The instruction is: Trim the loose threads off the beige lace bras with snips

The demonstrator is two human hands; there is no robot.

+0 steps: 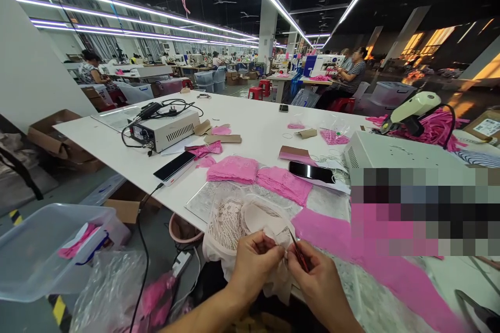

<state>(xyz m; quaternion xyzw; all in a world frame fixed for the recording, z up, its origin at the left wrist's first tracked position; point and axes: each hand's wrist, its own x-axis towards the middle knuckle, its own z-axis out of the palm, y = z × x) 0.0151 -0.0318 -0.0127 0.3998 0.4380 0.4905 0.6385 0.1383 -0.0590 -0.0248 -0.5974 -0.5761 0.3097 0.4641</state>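
A cream lace garment (224,223), which looks like a bra with a moulded cup, lies bunched at the near table edge. My left hand (253,263) pinches its fabric between thumb and fingertips. Close beside it, my right hand (318,283) is closed around a thin pointed tool with a red handle (300,256), its dark tip pointing up and left. The right fingertips also meet the cream cloth near the left thumb; the exact spot between them is too small to make out. Just beyond the garment lie two stacks of pink lace pieces (232,169).
A pink fabric strip (390,265) runs along the right front. Phones (312,171), a power bank with a phone on it (175,166) and a metal control box (166,130) sit on the white table. Left below stands a clear plastic bin (50,270). Co-workers sit farther off.
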